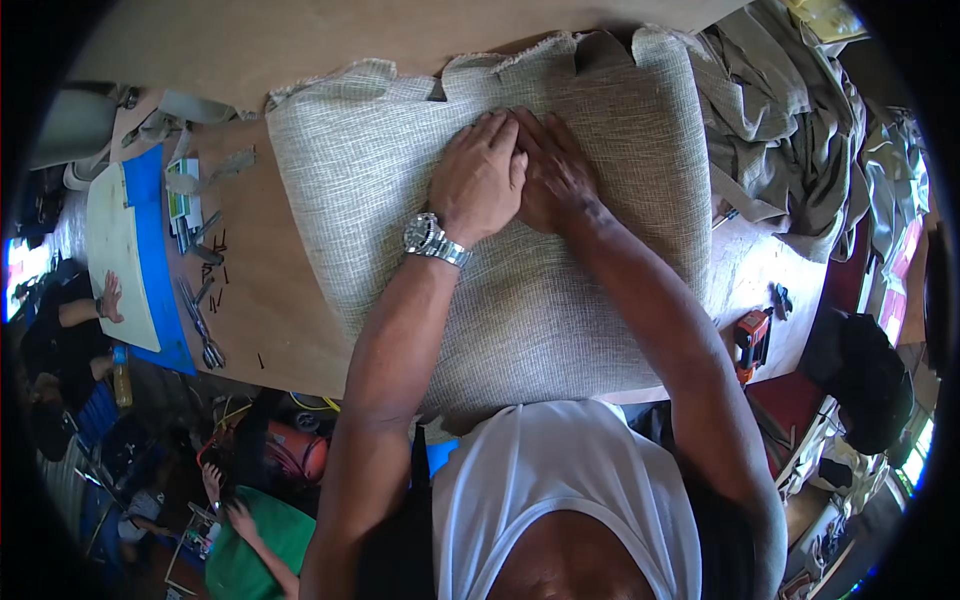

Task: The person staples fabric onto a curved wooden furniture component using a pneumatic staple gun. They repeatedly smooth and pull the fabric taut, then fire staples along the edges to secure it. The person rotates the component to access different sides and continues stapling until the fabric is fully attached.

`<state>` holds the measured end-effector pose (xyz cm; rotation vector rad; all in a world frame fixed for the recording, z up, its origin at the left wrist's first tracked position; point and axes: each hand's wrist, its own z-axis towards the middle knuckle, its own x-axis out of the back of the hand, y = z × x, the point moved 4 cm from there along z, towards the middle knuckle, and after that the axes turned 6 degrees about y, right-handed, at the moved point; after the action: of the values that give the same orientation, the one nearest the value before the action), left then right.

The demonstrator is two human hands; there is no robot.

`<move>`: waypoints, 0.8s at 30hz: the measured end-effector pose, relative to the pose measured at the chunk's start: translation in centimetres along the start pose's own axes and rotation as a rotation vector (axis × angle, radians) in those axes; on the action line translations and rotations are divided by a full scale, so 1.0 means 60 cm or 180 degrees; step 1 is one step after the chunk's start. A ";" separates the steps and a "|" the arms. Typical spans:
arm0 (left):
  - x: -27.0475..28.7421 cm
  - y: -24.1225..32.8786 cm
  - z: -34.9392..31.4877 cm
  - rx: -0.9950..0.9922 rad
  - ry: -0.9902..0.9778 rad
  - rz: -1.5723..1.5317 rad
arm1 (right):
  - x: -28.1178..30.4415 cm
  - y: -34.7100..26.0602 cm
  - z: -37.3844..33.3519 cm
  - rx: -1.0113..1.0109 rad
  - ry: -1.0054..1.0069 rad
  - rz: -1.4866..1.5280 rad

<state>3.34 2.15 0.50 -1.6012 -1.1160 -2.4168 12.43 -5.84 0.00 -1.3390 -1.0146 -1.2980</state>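
Note:
A piece of beige woven upholstery fabric [350,210] lies over a broad, rounded form in front of me, and the form itself is hidden. Its far edge is ragged, with notches and loose flaps standing up. My left hand [478,180] lies flat on the upper middle of the fabric, fingers pointing away from me. Beside it my right hand [556,178] is also pressed flat, and the two hands touch along their inner edges. Neither hand holds anything. On my left wrist sits a metal watch [432,238].
On the wooden table [275,310] at left lie scissors [203,325] and several loose screws [218,285]. At right are an orange-and-black tool [752,342] and heaped grey-beige cloth [775,130]. Another person's hand [110,298] rests on a white-and-blue panel [118,240]; someone in green [262,540] is lower left.

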 end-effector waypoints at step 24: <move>0.093 -0.051 0.041 -0.0227 0.0119 0.1040 | -0.026 -0.039 0.025 -0.0072 0.0841 0.0869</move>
<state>1.43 7.74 3.92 -1.6036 -0.7032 -2.2819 10.28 -3.88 -1.30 -1.2352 -0.6142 -1.2405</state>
